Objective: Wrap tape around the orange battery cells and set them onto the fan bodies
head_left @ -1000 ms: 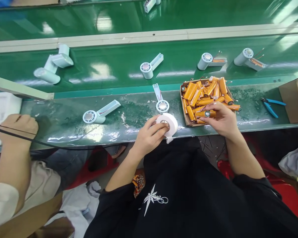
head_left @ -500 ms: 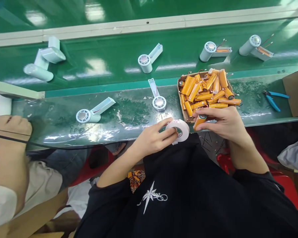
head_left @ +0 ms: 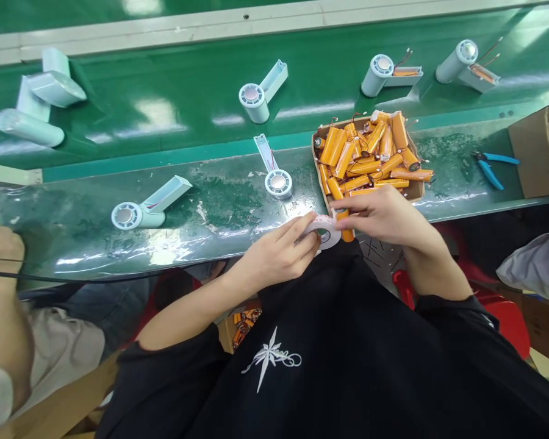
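My left hand (head_left: 279, 253) grips a white roll of tape (head_left: 326, 233) at the near edge of the green bench (head_left: 73, 244). My right hand (head_left: 384, 214) pinches an orange cylindrical battery (head_left: 344, 222) and holds it upright against the roll. Just beyond my right hand sits a shallow cardboard tray (head_left: 415, 191) heaped with several orange batteries (head_left: 366, 155) with thin wires. A pale blue fan housing (head_left: 274, 174) with red wires lies on the bench ahead of my left hand.
Another fan housing (head_left: 147, 204) lies to the left. More housings (head_left: 260, 92) ride the green conveyor (head_left: 174, 103) behind. Blue-handled cutters (head_left: 490, 166) and a cardboard box (head_left: 537, 152) are at the right. A co-worker's hand (head_left: 0, 250) with a black cable is at the far left.
My right hand lifted one battery out of the tray and brought it toward me to the tape roll. My left hand drew the roll slightly right, off the bench edge.
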Action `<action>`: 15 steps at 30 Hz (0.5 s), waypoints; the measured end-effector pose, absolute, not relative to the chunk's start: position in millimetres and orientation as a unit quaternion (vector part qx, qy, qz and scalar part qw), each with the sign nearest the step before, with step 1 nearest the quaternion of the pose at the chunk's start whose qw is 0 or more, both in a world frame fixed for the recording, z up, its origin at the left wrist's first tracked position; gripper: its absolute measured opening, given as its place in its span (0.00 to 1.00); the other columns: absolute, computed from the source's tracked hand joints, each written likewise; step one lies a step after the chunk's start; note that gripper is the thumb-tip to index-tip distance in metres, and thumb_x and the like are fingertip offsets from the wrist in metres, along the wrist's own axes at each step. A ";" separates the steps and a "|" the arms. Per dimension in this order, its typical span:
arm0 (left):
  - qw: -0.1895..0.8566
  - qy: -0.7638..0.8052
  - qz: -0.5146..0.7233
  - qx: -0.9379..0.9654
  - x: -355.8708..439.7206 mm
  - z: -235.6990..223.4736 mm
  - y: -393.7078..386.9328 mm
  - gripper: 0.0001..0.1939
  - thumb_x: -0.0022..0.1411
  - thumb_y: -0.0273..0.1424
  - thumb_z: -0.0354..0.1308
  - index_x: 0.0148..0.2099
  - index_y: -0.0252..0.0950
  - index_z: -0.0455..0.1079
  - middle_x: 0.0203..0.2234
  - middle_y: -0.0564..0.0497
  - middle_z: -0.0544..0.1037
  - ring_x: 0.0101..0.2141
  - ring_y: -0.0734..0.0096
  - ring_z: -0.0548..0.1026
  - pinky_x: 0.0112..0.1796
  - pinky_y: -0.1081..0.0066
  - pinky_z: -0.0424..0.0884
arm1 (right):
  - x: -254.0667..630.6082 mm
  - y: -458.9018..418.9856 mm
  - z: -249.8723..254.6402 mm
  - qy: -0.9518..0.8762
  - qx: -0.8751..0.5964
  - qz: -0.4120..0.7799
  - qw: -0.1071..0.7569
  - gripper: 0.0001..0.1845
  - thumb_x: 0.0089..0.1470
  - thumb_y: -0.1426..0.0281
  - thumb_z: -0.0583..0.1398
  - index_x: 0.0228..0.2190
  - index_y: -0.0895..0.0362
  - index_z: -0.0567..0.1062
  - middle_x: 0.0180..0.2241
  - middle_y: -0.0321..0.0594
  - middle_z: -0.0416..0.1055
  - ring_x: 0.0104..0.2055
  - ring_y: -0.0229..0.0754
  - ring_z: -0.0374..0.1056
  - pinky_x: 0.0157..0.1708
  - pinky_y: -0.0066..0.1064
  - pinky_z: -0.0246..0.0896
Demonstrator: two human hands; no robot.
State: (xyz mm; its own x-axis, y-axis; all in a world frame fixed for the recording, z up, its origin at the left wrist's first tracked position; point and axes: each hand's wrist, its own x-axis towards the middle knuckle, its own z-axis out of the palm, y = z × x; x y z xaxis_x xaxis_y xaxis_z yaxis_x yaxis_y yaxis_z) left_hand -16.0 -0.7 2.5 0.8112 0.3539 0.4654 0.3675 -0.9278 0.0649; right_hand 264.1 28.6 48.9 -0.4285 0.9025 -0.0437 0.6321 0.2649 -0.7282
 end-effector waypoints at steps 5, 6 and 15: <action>0.035 -0.254 -0.334 -0.907 -8.7 1.5 -9.9 0.15 0.72 0.19 0.64 0.58 0.35 0.79 0.46 0.44 0.84 0.67 0.42 0.78 0.60 0.47 0.85 | 246.4 18.2 19.5 -0.538 -0.520 0.392 0.535 0.26 0.55 0.47 0.76 0.49 0.49 0.89 0.40 0.38 0.87 0.40 0.49 0.85 0.41 0.40 0.85; 0.039 -0.273 -0.347 -0.897 -8.7 1.5 -11.7 0.14 0.72 0.21 0.65 0.57 0.35 0.79 0.47 0.44 0.84 0.66 0.41 0.78 0.60 0.48 0.85 | 236.5 13.6 9.6 -0.495 -0.503 0.385 0.595 0.28 0.56 0.46 0.75 0.52 0.47 0.88 0.44 0.39 0.88 0.44 0.50 0.86 0.46 0.43 0.86; 0.034 -0.327 -0.402 -0.854 -5.8 8.0 -35.2 0.10 0.67 0.26 0.74 0.49 0.39 0.82 0.47 0.44 0.86 0.63 0.40 0.81 0.55 0.50 0.83 | 194.5 -7.3 -11.4 -0.409 -0.468 0.450 0.641 0.44 0.45 0.46 0.81 0.61 0.44 0.82 0.53 0.43 0.86 0.56 0.58 0.84 0.53 0.53 0.87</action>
